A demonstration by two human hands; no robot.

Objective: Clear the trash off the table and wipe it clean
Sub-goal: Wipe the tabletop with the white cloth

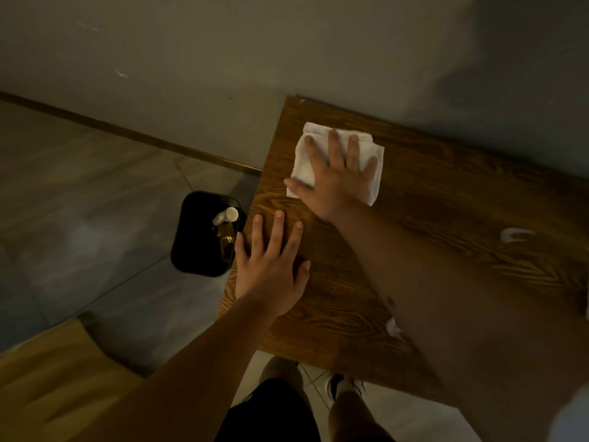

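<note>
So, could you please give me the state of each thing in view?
Cloth: folded, flat on the table, under the right hand.
Right hand: spread, pressing the cloth.
Left hand: flat on the table, empty.
Bin: open, trash inside.

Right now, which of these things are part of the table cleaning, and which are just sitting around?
Part of the job:
white cloth under the right hand
wooden table
left hand flat on the table
black bin holding trash
white scraps on the table

Just around:
wooden seat
tiled floor
</note>
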